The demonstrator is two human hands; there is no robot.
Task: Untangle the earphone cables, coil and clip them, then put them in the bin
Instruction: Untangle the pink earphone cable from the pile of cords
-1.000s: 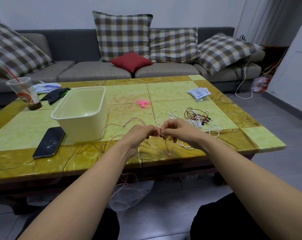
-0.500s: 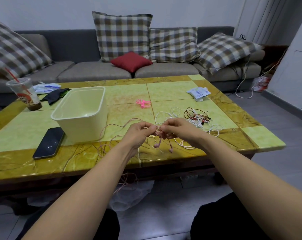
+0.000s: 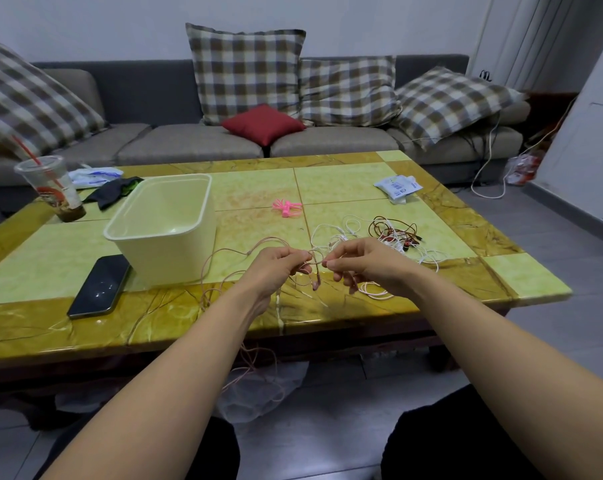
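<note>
While both hands work just above the near edge of the table, the head view shows the left hand and right hand close together, each pinching the pink earphone cable between thumb and fingertips. Two earbuds dangle between the hands. The cable's slack loops left toward the bin, and more of it spills over the near edge and hangs below the table.

The bin stands left of the hands and looks empty. The pink clips lie farther back, in the middle of the table. A heap of white and red cables lies just beyond the right hand.

I judge this to be the untangling step, with coiling not yet begun. Pulling the two pinched strands straight apart could cinch a knot tighter. The hanging slack could snag on the table edge. The right hand's strand could also catch the heap behind it and drag that along.
</note>
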